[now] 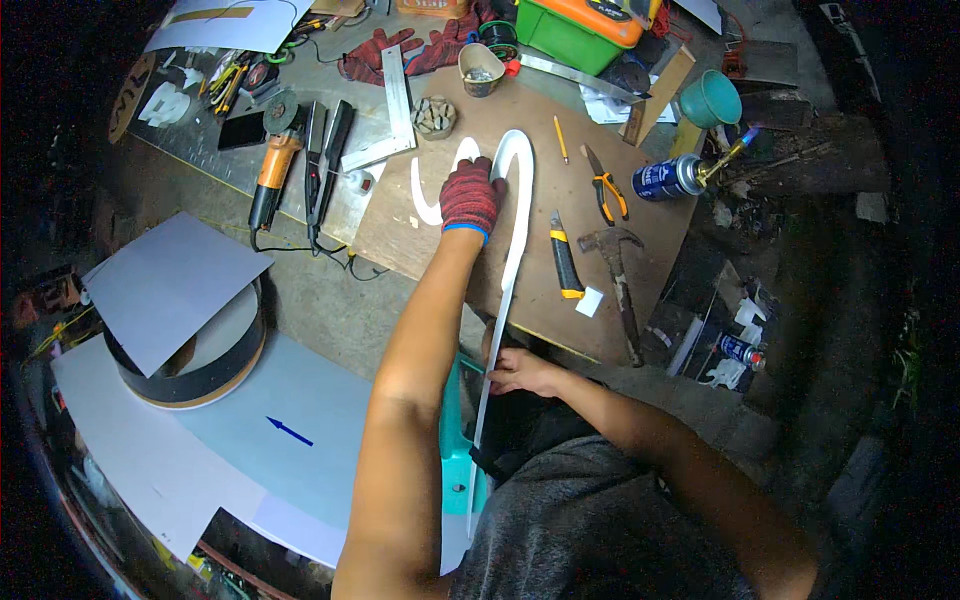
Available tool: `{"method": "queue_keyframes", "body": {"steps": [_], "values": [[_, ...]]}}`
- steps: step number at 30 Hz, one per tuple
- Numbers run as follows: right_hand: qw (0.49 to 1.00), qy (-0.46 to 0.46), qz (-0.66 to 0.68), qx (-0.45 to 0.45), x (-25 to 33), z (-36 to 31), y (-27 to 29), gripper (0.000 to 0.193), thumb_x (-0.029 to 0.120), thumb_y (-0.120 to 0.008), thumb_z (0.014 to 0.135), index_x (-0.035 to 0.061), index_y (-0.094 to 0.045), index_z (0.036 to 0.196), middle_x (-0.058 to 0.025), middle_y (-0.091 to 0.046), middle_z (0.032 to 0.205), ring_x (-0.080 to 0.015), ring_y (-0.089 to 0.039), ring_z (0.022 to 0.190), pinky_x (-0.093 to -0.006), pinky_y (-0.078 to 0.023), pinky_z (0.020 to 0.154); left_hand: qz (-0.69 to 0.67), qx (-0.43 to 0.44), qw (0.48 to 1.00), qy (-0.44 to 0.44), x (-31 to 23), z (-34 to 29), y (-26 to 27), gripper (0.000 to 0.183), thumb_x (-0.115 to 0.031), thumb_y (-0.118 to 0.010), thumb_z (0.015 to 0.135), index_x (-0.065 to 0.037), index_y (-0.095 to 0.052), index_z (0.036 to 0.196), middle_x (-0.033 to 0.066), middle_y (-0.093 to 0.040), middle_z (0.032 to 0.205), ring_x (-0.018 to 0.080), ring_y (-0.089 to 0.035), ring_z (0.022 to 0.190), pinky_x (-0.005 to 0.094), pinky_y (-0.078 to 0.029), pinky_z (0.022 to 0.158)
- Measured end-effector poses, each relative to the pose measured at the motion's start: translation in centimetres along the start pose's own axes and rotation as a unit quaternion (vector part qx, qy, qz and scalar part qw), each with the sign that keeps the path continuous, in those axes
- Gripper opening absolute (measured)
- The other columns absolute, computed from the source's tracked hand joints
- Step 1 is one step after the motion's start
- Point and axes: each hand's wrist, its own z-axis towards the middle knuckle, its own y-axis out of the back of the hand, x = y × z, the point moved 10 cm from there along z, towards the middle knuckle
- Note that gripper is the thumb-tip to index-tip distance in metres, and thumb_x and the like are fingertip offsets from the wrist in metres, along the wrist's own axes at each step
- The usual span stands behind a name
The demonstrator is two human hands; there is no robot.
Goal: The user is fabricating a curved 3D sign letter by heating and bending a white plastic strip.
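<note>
A long white strip [518, 215] is bent into wavy curves on the brown board, and its straight tail runs off the board's near edge toward my lap. My left hand [470, 197], in a red and black knitted glove, is closed over the curved part, its fingertips partly hidden. Bare and lower down, my right hand [522, 372] pinches the straight tail on edge. Right of the strip lie a utility knife [566, 262], a claw hammer [620, 285], orange-handled pliers [606, 192] and a pencil [561, 140]. A blue-canister gas torch [668, 178] shows a small blue flame at its nozzle.
An angle grinder [272, 180], a flat iron [322, 175] and a metal square [398, 105] lie left on the table. Far back are red gloves [435, 52], a bowl [481, 70] and a green toolbox [565, 38]. A round drum-like form [185, 375] stands lower left.
</note>
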Motion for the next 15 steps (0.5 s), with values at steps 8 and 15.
{"method": "queue_keyframes", "body": {"steps": [8,15], "values": [[1.000,0.016,0.002,-0.014,0.5,-0.1,0.1,0.024,0.012,-0.066,0.092,0.0009,-0.054,0.108,-0.0087,-0.062,0.100,-0.0208,-0.065,0.092,-0.0341,-0.057,0.081,-0.019,-0.040,0.999,0.005,0.5,0.3,-2.0,0.023,-0.022,-0.057,0.088,-0.004,-0.060,0.102,0.0222,-0.061,0.104,0.0402,-0.061,0.095,0.0480,-0.050,0.082],[1.000,0.029,0.002,-0.009,-0.2,0.5,0.8,0.028,0.015,-0.069,0.090,0.0000,-0.054,0.108,-0.0086,-0.062,0.099,-0.0203,-0.066,0.089,-0.0336,-0.058,0.079,0.003,-0.006,0.999,0.048,-0.2,0.8,-2.1,0.023,-0.023,-0.058,0.089,-0.006,-0.058,0.104,0.0214,-0.060,0.101,0.0397,-0.061,0.094,0.0484,-0.051,0.079]]}}
